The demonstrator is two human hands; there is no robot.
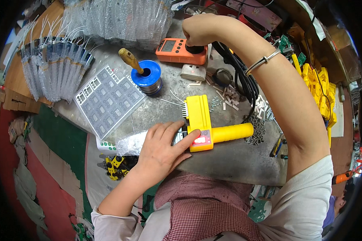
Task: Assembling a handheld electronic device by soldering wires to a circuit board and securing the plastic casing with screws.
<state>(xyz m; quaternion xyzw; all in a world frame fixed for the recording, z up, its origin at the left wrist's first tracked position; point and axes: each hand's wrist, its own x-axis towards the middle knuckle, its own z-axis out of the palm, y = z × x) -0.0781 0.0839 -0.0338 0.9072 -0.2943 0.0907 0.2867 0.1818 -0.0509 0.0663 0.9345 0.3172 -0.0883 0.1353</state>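
A yellow handheld device (200, 116) with a ribbed round handle and a lit red display lies across the near part of the table. My left hand (159, 146) grips its left end, the thumb on the display panel and the fingers over the silver part. Clear bubble wrap (130, 143) lies under and left of this hand. At the back, my right hand (196, 31) is closed with the fingertips down at the black dial (195, 49) of an orange multimeter (173, 57). Its fingers partly hide the dial.
A blue solder spool (149, 87) with a wooden-handled tool in it stands beside a printed grey sheet (108, 102). Bubble-wrapped parts (54, 70) crowd the back left. Screws (256, 129), a black cable coil (245, 80) and yellow housings (317, 86) lie to the right.
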